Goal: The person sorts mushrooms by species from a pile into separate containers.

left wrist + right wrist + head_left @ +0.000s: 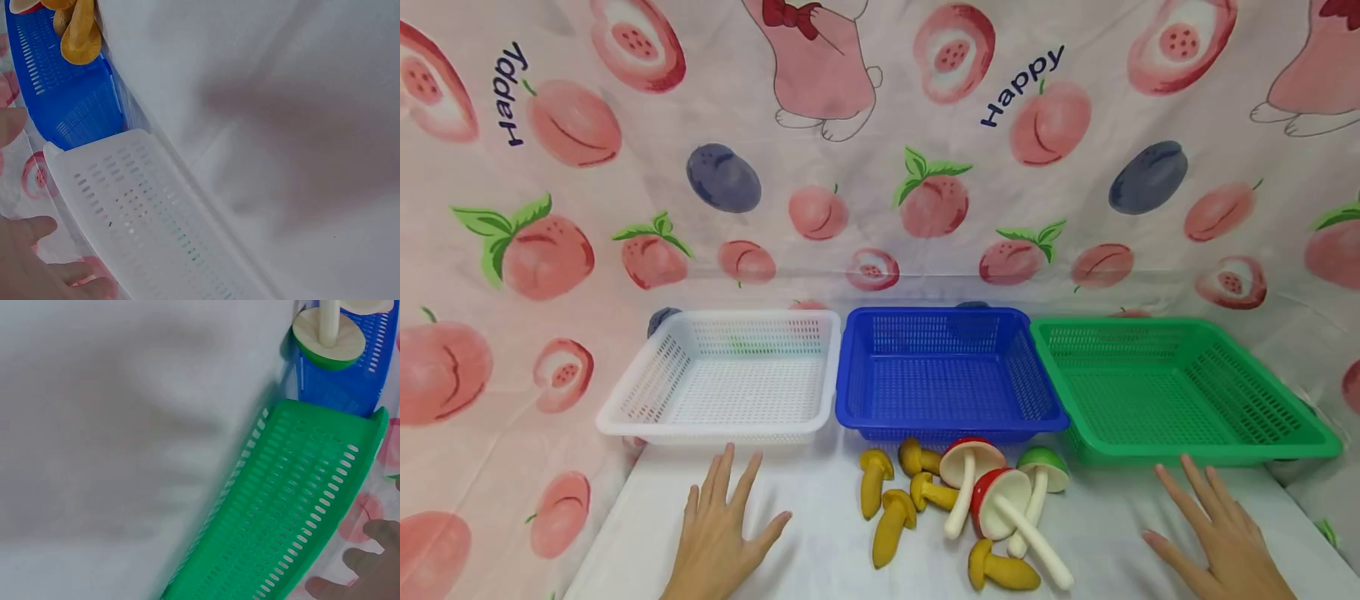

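My left hand (pixel 718 529), fingers spread, hovers over the white cloth in front of the white basket (pixel 718 432). On the other side my right hand (pixel 1221 533) is spread the same way, before the green basket (pixel 1202 454); neither holds anything. Between them lies a pile of toy mushrooms: several yellow-brown mushrooms (pixel 891 529), two red-capped mushrooms (pixel 1000 504) with long white stems, and a green-capped mushroom (pixel 1042 471). The pile sits right in front of the blue basket (pixel 951 429). In the wrist views, fingers (pixel 37 228) show at the frame edges beside the baskets.
The three baskets stand side by side along the back of the white-covered table (pixel 805 542), with nothing inside them. Behind rises a pink cloth (pixel 880 167) printed with peaches, which also hangs at the left and right sides.
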The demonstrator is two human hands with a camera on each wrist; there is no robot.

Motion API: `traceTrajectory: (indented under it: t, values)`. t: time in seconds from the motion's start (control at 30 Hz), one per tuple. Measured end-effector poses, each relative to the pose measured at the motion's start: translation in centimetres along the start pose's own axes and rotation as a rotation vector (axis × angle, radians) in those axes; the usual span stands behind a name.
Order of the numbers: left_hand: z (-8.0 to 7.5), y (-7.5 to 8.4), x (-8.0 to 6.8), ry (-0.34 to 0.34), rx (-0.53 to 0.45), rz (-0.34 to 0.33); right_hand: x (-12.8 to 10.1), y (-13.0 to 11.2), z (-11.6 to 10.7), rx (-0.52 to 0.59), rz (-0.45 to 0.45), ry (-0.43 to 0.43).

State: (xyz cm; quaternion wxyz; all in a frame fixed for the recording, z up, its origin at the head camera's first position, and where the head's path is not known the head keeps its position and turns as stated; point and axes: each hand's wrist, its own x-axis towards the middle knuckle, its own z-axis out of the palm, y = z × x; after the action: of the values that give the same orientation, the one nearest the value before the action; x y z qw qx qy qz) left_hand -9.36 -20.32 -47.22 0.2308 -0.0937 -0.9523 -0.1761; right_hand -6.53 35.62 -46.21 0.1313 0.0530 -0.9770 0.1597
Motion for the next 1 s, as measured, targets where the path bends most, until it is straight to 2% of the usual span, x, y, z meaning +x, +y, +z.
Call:
traceTrajectory:
  t: [0.2,0.37,0.53,0.63,0.87,1.0]
  values:
    - [-0.2,0.4,0.9,0.044,-0.058,0.02,0.0,-0.4,-0.7,0.059,-0.004,0.026]
    - [-0.5,0.9,1.9,0.082,-0.109,0.046,-0.2,-1.2,-0.9,0.092,0.085,0.042]
    - [-0.5,1.4,2.8,0.079,-0.153,0.038,-0.3,-2.2,-0.9,0.163,0.081,0.136]
    - [-0.4,1.7,3.4,0.067,-0.176,0.033,-0.1,-2.9,-1.0,0.226,0.083,0.16]
    - [0.3,2.5,5.0,0.058,-0.213,0.037,0.5,-4.5,-0.6,0.286,0.233,0.014]
    - [0.9,2.8,6.0,0.082,-0.225,0.066,0.8,-5.2,-0.1,0.288,0.238,-0.027]
